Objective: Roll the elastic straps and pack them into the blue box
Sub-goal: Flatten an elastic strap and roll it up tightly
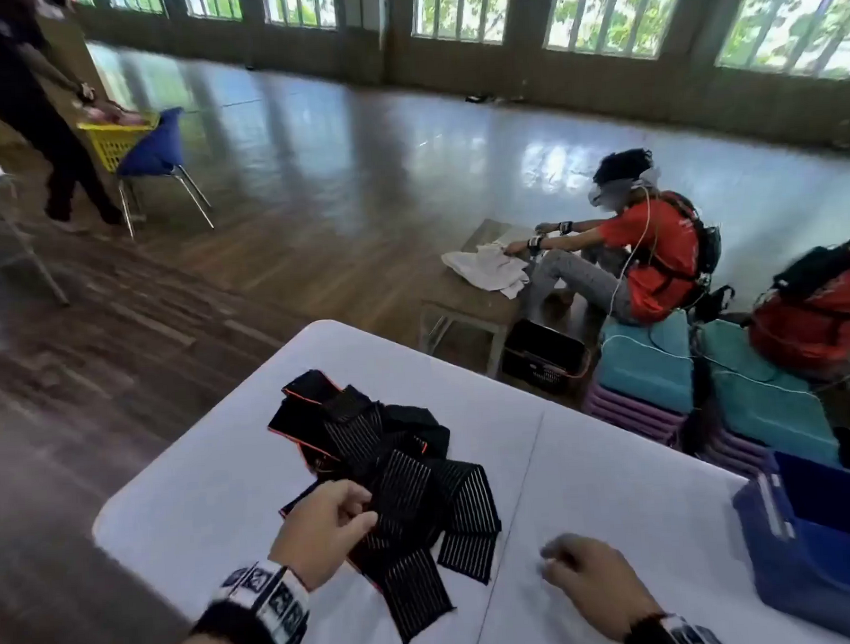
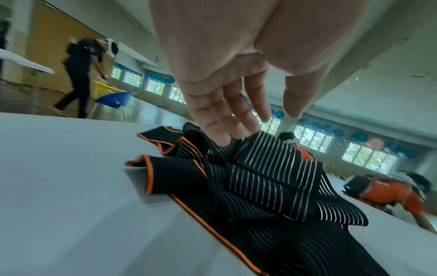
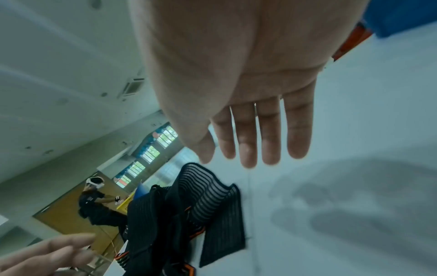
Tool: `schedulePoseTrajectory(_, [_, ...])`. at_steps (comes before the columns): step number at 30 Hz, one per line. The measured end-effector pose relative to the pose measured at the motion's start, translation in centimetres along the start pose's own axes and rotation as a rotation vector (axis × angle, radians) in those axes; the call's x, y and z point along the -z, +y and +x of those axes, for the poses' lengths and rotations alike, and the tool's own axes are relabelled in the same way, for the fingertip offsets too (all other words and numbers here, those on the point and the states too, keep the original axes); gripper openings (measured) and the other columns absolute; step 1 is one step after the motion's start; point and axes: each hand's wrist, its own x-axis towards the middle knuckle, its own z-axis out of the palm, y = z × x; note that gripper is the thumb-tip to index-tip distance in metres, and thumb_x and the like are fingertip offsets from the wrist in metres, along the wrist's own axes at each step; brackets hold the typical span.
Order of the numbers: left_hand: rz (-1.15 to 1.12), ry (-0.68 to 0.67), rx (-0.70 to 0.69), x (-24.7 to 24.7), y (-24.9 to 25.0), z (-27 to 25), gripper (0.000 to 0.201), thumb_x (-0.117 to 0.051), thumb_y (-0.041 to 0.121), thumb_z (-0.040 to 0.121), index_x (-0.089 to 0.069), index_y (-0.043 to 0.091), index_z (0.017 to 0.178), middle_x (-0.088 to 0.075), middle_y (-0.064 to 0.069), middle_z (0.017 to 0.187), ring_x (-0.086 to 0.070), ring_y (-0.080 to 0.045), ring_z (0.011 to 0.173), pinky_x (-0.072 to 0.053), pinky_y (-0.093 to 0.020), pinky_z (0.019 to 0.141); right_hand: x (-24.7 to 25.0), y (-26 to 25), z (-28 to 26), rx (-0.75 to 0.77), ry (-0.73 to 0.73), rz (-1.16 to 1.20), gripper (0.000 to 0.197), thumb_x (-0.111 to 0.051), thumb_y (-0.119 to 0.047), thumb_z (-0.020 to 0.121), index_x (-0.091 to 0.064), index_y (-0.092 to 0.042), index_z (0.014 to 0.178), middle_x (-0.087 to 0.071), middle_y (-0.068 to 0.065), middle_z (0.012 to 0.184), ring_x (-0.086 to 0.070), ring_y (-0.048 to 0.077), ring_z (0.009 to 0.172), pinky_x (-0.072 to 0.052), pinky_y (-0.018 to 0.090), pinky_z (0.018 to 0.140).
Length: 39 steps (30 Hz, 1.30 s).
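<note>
I am observing the elastic straps [image 1: 391, 476] lying heaped at lower centre of the head view on the desk [image 1: 593, 465]. My left hand [image 1: 325, 529] is touching the heap's near-left edge, fingers relaxed, nothing gripped. My right hand [image 1: 586, 567] is hovering released, right of the heap; the blue box [image 1: 818, 537] is sitting at the right edge.
</note>
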Motion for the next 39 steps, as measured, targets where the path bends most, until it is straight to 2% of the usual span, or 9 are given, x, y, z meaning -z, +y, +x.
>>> schedulePoseTrajectory(4, [0.114, -0.042, 0.062, -3.0, 0.9, 5.3, 0.057, -0.073, 0.058, 0.08, -0.055, 0.03, 0.126, -0.058, 0.008, 0.113, -0.06, -0.012, 0.105, -0.05, -0.03, 0.09, -4.3, -3.6, 6.6, -0.059, 0.05, 0.001, 0.065, -0.075, -0.038, 0.085, -0.053, -0.015, 0.142, -0.059, 0.004, 0.135, -0.056, 0.023, 0.125, -0.043, 0.029, 0.101])
schedulePoseTrajectory(9, [0.147, 0.024, -0.006, -3.4, 0.9, 7.6, 0.034, -0.066, 0.051, 0.085, -0.047, 0.028, 0.07, -0.053, 0.01, 0.07, -0.059, -0.014, 0.071, -0.047, -0.034, 0.064, -5.7, -5.5, 9.6, -0.026, 0.186, -0.028, 0.013, -0.071, -0.029, 0.081, -0.07, -0.018, 0.089, -0.067, 0.002, 0.099, -0.06, 0.024, 0.097, -0.039, 0.026, 0.077])
schedulePoseTrajectory(12, [-0.029, 0.099, -0.084, -1.3, 2.6, 8.4, 0.036, -0.064, 0.05, 0.084, -0.048, 0.021, 0.07, -0.058, 0.003, 0.065, -0.058, -0.013, 0.064, -0.046, -0.036, 0.062, -3.1, -6.0, 9.3, -0.031, 0.344, 0.282, 0.015, -0.065, -0.021, 0.081, -0.058, -0.021, 0.068, -0.061, -0.01, 0.067, -0.056, 0.015, 0.07, -0.038, 0.031, 0.061])
schedulePoseTrajectory(15, [-0.273, 0.024, -0.148, 1.4, 6.9, 9.0, 0.036, -0.061, 0.055, 0.079, -0.059, 0.019, 0.079, -0.068, 0.0, 0.074, -0.066, -0.015, 0.073, -0.053, -0.037, 0.073, 1.3, -6.1, 6.9, -0.034, 0.474, 0.621, 0.019, -0.055, -0.009, 0.085, -0.062, -0.021, 0.071, -0.059, -0.012, 0.06, -0.053, 0.006, 0.059, -0.044, 0.024, 0.056])
schedulePoseTrajectory(18, [-0.5, -0.106, -0.258, 3.0, 13.2, 8.3, 0.026, -0.065, 0.048, 0.08, -0.064, 0.022, 0.08, -0.071, 0.001, 0.075, -0.069, -0.017, 0.073, -0.056, -0.043, 0.074, 5.8, -5.7, 3.6, -0.006, 0.46, 0.825, 0.031, -0.047, 0.0, 0.092, -0.068, -0.019, 0.081, -0.068, 0.002, 0.073, -0.064, 0.02, 0.065, -0.059, 0.038, 0.055])
schedulePoseTrajectory(23, [-0.725, -0.286, -0.407, 2.0, 22.2, 4.4, 0.023, -0.068, 0.031, 0.084, -0.066, 0.009, 0.089, -0.07, -0.001, 0.077, -0.068, -0.012, 0.071, -0.054, -0.024, 0.061, 10.7, -1.5, -1.8, 0.075, 0.554, 0.79, 0.028, -0.047, 0.005, 0.095, -0.071, -0.01, 0.093, -0.074, -0.004, 0.074, -0.067, 0.009, 0.064, -0.052, 0.02, 0.051])
schedulePoseTrajectory(27, [-0.798, -0.378, -0.395, -0.7, 25.8, 0.2, 0.024, -0.066, 0.024, 0.084, -0.067, 0.004, 0.099, -0.07, -0.007, 0.082, -0.068, -0.019, 0.072, -0.056, -0.03, 0.057, 11.2, 4.6, -5.5, 0.023, 0.562, 0.732, 0.024, -0.052, 0.009, 0.093, -0.068, -0.009, 0.099, -0.076, -0.005, 0.077, -0.068, 0.002, 0.065, -0.051, 0.014, 0.056])
schedulePoseTrajectory(34, [-0.657, -0.443, -0.118, -7.6, 18.6, -6.4, 0.013, -0.067, 0.017, 0.086, -0.073, 0.01, 0.095, -0.074, -0.012, 0.087, -0.069, -0.024, 0.079, -0.057, -0.029, 0.068, 7.2, 17.5, -12.7, -0.18, 0.548, 0.474, 0.031, -0.059, 0.0, 0.087, -0.062, -0.031, 0.086, -0.074, -0.008, 0.087, -0.069, 0.005, 0.085, -0.048, 0.017, 0.067])
schedulePoseTrajectory(39, [0.053, -0.406, 0.04, -11.1, 8.7, -8.4, 0.024, -0.073, 0.03, 0.086, -0.063, 0.015, 0.071, -0.064, -0.002, 0.065, -0.063, -0.021, 0.066, -0.046, -0.037, 0.067, 5.8, 23.6, -16.4, -0.321, 0.388, 0.152, 0.026, -0.063, -0.005, 0.086, -0.062, -0.029, 0.094, -0.07, -0.006, 0.095, -0.067, 0.02, 0.092, -0.046, 0.029, 0.075])
